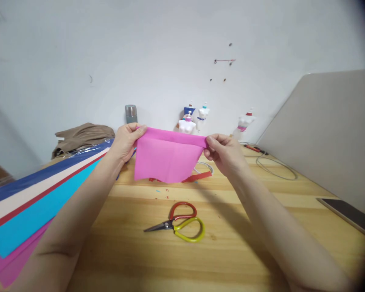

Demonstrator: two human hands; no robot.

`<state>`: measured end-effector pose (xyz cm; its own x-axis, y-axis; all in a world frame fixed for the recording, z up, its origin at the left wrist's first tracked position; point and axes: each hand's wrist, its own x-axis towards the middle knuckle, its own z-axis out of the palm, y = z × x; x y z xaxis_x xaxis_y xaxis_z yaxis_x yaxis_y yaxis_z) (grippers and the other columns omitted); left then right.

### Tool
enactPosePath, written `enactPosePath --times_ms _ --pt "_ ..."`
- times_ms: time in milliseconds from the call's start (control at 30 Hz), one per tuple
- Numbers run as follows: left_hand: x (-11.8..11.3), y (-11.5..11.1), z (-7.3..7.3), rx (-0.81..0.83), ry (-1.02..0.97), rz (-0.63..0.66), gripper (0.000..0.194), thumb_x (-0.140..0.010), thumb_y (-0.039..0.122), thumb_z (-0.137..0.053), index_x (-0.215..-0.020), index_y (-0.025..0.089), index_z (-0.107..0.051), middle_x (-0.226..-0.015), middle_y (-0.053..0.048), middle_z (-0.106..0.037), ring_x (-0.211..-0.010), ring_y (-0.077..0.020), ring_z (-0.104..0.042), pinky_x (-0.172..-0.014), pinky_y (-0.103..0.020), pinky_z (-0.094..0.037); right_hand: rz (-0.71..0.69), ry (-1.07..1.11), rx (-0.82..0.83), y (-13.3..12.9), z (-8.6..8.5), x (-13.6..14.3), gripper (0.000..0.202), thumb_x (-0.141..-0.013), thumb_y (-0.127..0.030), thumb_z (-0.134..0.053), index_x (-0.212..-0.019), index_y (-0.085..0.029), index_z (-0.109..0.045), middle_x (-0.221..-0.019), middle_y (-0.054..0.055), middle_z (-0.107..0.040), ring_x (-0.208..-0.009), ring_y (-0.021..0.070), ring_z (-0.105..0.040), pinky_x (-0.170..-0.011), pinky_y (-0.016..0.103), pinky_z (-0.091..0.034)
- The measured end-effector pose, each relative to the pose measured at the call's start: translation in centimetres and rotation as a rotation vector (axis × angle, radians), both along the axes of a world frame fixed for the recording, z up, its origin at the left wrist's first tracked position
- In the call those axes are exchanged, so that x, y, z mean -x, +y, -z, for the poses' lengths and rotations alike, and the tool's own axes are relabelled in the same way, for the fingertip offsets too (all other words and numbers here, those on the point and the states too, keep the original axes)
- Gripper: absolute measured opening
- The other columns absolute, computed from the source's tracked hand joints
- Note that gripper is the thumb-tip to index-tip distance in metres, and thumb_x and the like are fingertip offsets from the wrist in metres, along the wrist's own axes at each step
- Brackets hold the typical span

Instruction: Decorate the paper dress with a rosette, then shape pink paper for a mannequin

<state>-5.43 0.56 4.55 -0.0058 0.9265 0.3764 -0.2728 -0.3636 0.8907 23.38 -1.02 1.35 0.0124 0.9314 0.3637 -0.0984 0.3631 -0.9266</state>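
A piece of pink fabric [168, 160] hangs between my two hands above the table, its top edge folded over in a darker band. My left hand [128, 140] pinches the upper left corner between thumb and fingers. At the upper right corner, my right hand [223, 151] grips the fold the same way. Below the fabric, scissors [168, 225] with one red and one yellow handle lie on the wooden table [134, 259], blades pointing left. Red scraps [204, 176] show partly from behind the fabric's lower edge.
Several small white mannequin busts [187, 126] stand at the back. Coloured sheets [48, 219] lie at left, near brown cloth [85, 136] and a flask [131, 113]. A phone [348, 215], a cable [276, 172] and a grey panel [331, 134] are on the right.
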Motion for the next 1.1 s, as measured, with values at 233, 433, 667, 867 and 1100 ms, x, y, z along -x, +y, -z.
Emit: enactPosePath --times_ms 233,433,667,867,1100 --pt "0.6 0.5 0.2 -0.111 0.17 -0.137 0.046 -0.064 0.048 -0.091 -0.059 0.017 -0.058 -0.054 0.004 -0.05 -0.048 -0.0071 -0.04 -0.047 -0.023 -0.028 0.109 -0.112 -0.019 0.0 -0.1 -0.4 0.033 -0.077 -0.049 -0.088 -0.069 -0.025 -0.068 -0.047 -0.002 -0.055 -0.042 0.0115 -0.046 -0.039 0.026 -0.031" --pt "0.8 0.6 0.2 -0.137 0.174 -0.148 0.047 -0.061 0.05 -0.092 -0.057 0.016 -0.059 -0.053 0.004 -0.051 -0.05 -0.0069 -0.04 -0.05 -0.022 -0.03 0.167 -0.169 -0.064 -0.5 -0.7 -0.3 0.032 -0.077 -0.046 -0.087 -0.066 -0.024 -0.067 -0.045 -0.005 -0.048 -0.04 0.0092 -0.04 -0.04 0.026 -0.028" --pt "1.6 1.0 -0.1 0.033 0.078 0.055 0.056 -0.042 0.05 -0.104 -0.058 0.012 -0.067 -0.055 0.0 -0.061 -0.052 -0.0083 -0.05 -0.053 -0.022 -0.04 0.132 -0.197 -0.046 -0.7 -1.4 -0.6 0.032 -0.07 -0.047 -0.09 -0.063 -0.023 -0.07 -0.043 -0.005 -0.044 -0.04 0.0075 -0.034 -0.041 0.026 -0.023" --pt "2.5 0.9 -0.1 0.13 0.156 0.236 0.054 -0.042 0.046 -0.107 -0.059 0.011 -0.069 -0.056 -0.001 -0.064 -0.053 -0.009 -0.057 -0.057 -0.022 -0.047 0.028 -0.163 0.053 0.1 -1.2 -1.7 0.042 -0.061 -0.055 -0.095 -0.064 -0.023 -0.068 -0.039 -0.006 -0.043 -0.037 0.0064 -0.031 -0.039 0.024 -0.019" --pt "3.2 1.2 -0.3 0.111 0.357 0.296 0.035 -0.054 0.031 -0.101 -0.07 0.01 -0.078 -0.054 0.0 -0.059 -0.046 -0.0042 -0.044 -0.044 -0.017 -0.029 -0.047 -0.093 0.049 0.8 -0.8 -2.1 0.048 -0.058 -0.062 -0.097 -0.064 -0.025 -0.066 -0.054 0.002 -0.066 -0.046 0.0142 -0.056 -0.042 0.028 -0.043"
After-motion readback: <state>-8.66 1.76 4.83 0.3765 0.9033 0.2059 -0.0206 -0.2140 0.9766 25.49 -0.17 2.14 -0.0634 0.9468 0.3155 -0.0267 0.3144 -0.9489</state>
